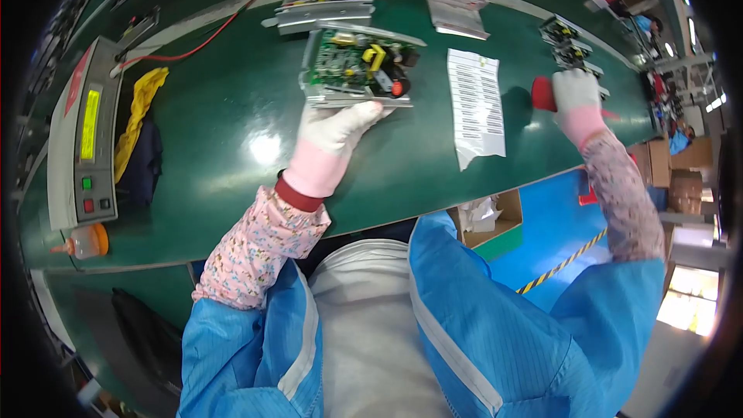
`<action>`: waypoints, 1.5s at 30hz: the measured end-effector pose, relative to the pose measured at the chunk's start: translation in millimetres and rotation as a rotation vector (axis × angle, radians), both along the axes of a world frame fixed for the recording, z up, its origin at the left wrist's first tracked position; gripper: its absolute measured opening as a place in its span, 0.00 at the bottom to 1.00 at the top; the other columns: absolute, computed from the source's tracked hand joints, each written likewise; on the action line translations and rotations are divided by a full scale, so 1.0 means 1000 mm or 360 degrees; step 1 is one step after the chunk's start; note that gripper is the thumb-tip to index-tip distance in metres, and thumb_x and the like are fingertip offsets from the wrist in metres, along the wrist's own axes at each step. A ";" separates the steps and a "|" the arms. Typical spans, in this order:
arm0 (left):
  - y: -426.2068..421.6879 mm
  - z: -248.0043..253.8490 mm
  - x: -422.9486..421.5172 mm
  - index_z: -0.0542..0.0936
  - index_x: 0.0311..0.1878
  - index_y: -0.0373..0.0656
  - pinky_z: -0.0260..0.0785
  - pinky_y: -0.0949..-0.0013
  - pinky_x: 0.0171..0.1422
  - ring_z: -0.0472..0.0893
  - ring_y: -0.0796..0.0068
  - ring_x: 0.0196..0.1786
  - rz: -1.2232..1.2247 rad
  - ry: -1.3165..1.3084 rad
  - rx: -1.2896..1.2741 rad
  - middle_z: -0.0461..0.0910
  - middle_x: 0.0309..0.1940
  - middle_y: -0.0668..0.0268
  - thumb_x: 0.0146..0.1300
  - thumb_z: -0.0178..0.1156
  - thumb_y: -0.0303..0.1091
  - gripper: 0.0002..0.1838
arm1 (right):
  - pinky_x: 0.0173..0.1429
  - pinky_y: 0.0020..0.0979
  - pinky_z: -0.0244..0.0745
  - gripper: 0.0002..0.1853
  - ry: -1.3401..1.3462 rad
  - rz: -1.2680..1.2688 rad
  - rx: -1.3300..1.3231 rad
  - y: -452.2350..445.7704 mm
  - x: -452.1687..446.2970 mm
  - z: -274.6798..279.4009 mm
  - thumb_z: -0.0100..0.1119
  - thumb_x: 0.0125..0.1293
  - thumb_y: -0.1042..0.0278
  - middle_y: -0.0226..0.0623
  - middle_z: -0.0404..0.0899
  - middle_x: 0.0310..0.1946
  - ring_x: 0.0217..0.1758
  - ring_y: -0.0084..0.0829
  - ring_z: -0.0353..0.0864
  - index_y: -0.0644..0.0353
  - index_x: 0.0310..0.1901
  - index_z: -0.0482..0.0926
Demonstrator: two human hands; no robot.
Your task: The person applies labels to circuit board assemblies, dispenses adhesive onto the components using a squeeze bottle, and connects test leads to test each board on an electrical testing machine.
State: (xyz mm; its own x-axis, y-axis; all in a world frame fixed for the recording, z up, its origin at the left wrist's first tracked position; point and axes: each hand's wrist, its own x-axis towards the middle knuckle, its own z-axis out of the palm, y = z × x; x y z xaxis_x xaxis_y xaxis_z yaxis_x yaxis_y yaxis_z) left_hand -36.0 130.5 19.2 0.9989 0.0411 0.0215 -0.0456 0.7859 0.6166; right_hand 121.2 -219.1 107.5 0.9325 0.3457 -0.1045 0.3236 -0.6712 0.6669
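My left hand (340,128), in a white glove, grips the near edge of a power supply board (360,66) in an open metal frame. Green circuitry, a yellow-wrapped transformer and dark round parts show on it. At the right, my gloved right hand (576,93) is closed, with a rounded red object (543,94) sticking out on its left side. What kind of object it is I cannot tell. Just beyond that hand stand several similar boards (566,42). Between my hands lies a sheet of printed labels (476,104), torn at its lower edge.
Another metal-framed unit (325,14) and a metal bracket (457,8) lie along the back of the green bench (387,162). A tester with a lit display (89,128) stands left, beside a yellow cloth (139,120) and an orange-topped bottle (89,241). Below the front edge is a cardboard box (499,220).
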 end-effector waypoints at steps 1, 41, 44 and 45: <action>0.001 -0.004 0.001 0.75 0.65 0.33 0.76 0.60 0.66 0.85 0.60 0.54 -0.0026 -0.0019 0.0007 0.84 0.55 0.52 0.67 0.58 0.15 0.23 | 0.51 0.38 0.78 0.17 -0.0164 0.0079 0.0439 0.011 -0.018 0.016 0.67 0.63 0.61 0.38 0.88 0.41 0.42 0.37 0.85 0.61 0.50 0.83; -0.005 -0.021 -0.003 0.78 0.60 0.33 0.80 0.70 0.56 0.87 0.67 0.49 0.0056 0.0097 0.0336 0.86 0.50 0.54 0.62 0.63 0.14 0.22 | 0.68 0.45 0.76 0.36 0.0427 0.0833 0.3738 0.161 -0.131 -0.061 0.73 0.55 0.78 0.50 0.77 0.60 0.62 0.47 0.79 0.63 0.67 0.71; -0.004 -0.020 -0.002 0.76 0.61 0.33 0.80 0.71 0.55 0.87 0.67 0.48 0.0041 0.0088 0.0376 0.86 0.50 0.54 0.62 0.63 0.14 0.23 | 0.69 0.46 0.76 0.36 0.0588 0.0620 0.4188 0.162 -0.129 -0.049 0.73 0.57 0.76 0.50 0.76 0.61 0.63 0.48 0.78 0.63 0.68 0.69; -0.003 -0.019 -0.002 0.75 0.62 0.34 0.81 0.72 0.54 0.87 0.68 0.47 0.0034 0.0093 0.0387 0.85 0.50 0.55 0.62 0.64 0.14 0.24 | 0.70 0.48 0.76 0.36 0.0701 0.0399 0.4571 0.162 -0.128 -0.038 0.72 0.58 0.75 0.51 0.76 0.61 0.63 0.49 0.78 0.63 0.69 0.68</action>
